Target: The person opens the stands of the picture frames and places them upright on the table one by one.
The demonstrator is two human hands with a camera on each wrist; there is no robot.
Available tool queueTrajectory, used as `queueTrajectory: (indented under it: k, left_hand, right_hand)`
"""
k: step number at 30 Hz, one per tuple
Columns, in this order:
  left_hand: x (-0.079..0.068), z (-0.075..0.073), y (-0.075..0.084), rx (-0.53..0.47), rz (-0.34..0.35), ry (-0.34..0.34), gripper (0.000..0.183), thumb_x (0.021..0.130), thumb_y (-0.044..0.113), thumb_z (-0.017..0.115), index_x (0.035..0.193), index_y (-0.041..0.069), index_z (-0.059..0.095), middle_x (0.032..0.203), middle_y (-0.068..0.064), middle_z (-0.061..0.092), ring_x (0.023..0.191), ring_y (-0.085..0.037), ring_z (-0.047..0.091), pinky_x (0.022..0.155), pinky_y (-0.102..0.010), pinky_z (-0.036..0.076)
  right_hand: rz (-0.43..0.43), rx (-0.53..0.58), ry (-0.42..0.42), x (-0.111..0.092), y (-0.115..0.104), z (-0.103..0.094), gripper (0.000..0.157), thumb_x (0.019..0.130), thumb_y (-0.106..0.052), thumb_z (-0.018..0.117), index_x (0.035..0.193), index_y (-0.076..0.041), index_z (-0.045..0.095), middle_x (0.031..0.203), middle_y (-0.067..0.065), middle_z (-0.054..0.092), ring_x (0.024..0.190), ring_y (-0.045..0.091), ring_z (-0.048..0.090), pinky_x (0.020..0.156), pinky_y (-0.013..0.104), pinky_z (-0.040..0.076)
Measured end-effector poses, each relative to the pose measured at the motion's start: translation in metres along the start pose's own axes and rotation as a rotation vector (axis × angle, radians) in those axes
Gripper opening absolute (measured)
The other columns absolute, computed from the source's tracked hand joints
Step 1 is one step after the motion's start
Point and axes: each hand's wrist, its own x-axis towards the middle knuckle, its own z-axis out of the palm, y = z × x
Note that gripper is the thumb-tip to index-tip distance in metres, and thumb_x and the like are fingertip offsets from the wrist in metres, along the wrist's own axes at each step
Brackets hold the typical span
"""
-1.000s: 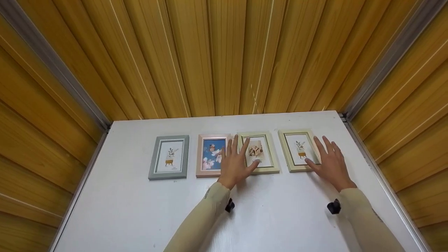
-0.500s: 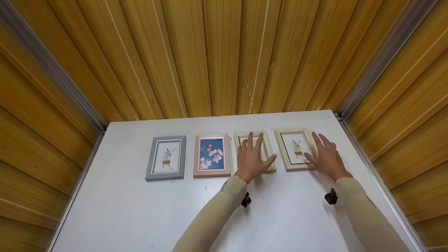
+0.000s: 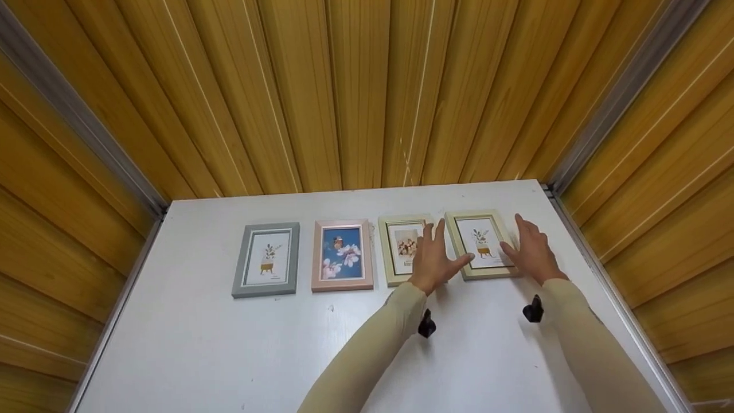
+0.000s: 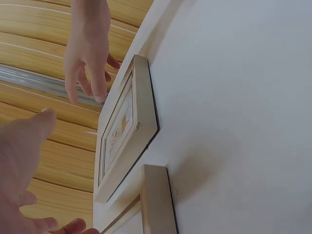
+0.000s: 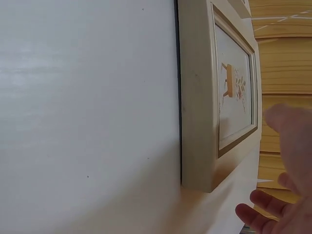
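Observation:
On a white surface several picture frames stand in a row. My left hand (image 3: 433, 258), fingers spread, hovers over the right side of the cream frame with a flower photo (image 3: 403, 252) and covers part of it. Its thumb points toward the rightmost cream frame (image 3: 480, 245), which shows a potted-plant print. My right hand (image 3: 533, 252) is by that frame's right edge, thumb extended toward it. In the left wrist view a gap shows between the left hand (image 4: 22, 161) and the rightmost frame (image 4: 129, 124). The right wrist view has the right hand (image 5: 292, 161) above the same frame (image 5: 200, 107), holding nothing.
Farther left lie a pink frame with a blossom picture (image 3: 342, 252) and a grey-green frame with a plant print (image 3: 266, 259). Yellow wood-look panels (image 3: 361, 103) rise behind the white surface (image 3: 258, 344), with metal strips (image 3: 608, 92) along the corners.
My left hand has moved right, from between the pink and flower-photo frames toward the rightmost frame. My right hand stays near that frame's right edge. The head view has shifted slightly.

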Motion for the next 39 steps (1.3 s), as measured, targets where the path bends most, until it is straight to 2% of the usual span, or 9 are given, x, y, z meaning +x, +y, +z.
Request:
queueTrajectory:
  k: [6, 11, 18, 29, 36, 39]
  left_hand:
    - [0.003, 0.011, 0.011, -0.107, -0.074, -0.036, 0.096, 0.088, 0.050, 0.079, 0.162, 0.012, 0.030, 0.153, -0.016, 0.043, 0.131, -0.029, 0.055, 0.102, -0.037, 0.052]
    - [0.005, 0.015, 0.018, -0.201, -0.130, -0.084, 0.091, 0.090, 0.041, 0.080, 0.161, 0.009, 0.032, 0.150, -0.017, 0.046, 0.132, -0.029, 0.055, 0.106, -0.037, 0.048]
    - [0.008, 0.023, 0.027, -0.266, -0.236, -0.150, 0.080, 0.093, 0.030, 0.078, 0.157, 0.004, 0.037, 0.148, -0.020, 0.050, 0.136, -0.030, 0.051, 0.111, -0.037, 0.044]
    - [0.006, 0.032, 0.036, -0.340, -0.281, -0.194, 0.072, 0.093, 0.024, 0.076, 0.151, -0.003, 0.045, 0.149, -0.020, 0.052, 0.142, -0.030, 0.046, 0.116, -0.039, 0.038]
    - [0.005, 0.032, 0.039, -0.339, -0.290, -0.169, 0.065, 0.093, 0.022, 0.076, 0.145, -0.006, 0.050, 0.145, -0.020, 0.057, 0.138, -0.031, 0.051, 0.113, -0.037, 0.041]
    - [0.005, 0.032, 0.039, -0.309, -0.293, -0.156, 0.059, 0.092, 0.023, 0.076, 0.139, -0.006, 0.057, 0.137, -0.019, 0.062, 0.131, -0.031, 0.057, 0.109, -0.037, 0.046]
  right_hand:
    - [0.060, 0.002, -0.012, 0.006, -0.001, 0.003, 0.083, 0.103, -0.027, 0.062, 0.162, 0.002, 0.011, 0.158, 0.036, 0.022, 0.142, 0.057, 0.027, 0.113, 0.069, 0.027]
    - [0.054, 0.004, 0.001, 0.010, -0.002, 0.008, 0.079, 0.103, -0.026, 0.061, 0.160, 0.007, 0.016, 0.154, 0.040, 0.027, 0.139, 0.058, 0.032, 0.112, 0.068, 0.030]
    - [0.063, 0.022, -0.032, 0.016, 0.000, 0.013, 0.074, 0.103, -0.022, 0.058, 0.157, 0.012, 0.020, 0.144, 0.041, 0.038, 0.135, 0.055, 0.040, 0.113, 0.064, 0.032]
    - [0.047, 0.034, -0.053, 0.016, 0.001, 0.013, 0.068, 0.102, -0.014, 0.057, 0.153, 0.017, 0.024, 0.131, 0.040, 0.053, 0.127, 0.053, 0.050, 0.110, 0.062, 0.037]
    - [0.079, 0.079, -0.081, 0.015, 0.003, 0.011, 0.067, 0.104, -0.015, 0.056, 0.154, 0.015, 0.024, 0.134, 0.041, 0.052, 0.126, 0.052, 0.053, 0.107, 0.061, 0.041]
    - [0.086, 0.102, -0.087, 0.013, 0.002, 0.010, 0.066, 0.104, -0.016, 0.055, 0.154, 0.015, 0.025, 0.135, 0.041, 0.052, 0.126, 0.052, 0.053, 0.107, 0.061, 0.042]
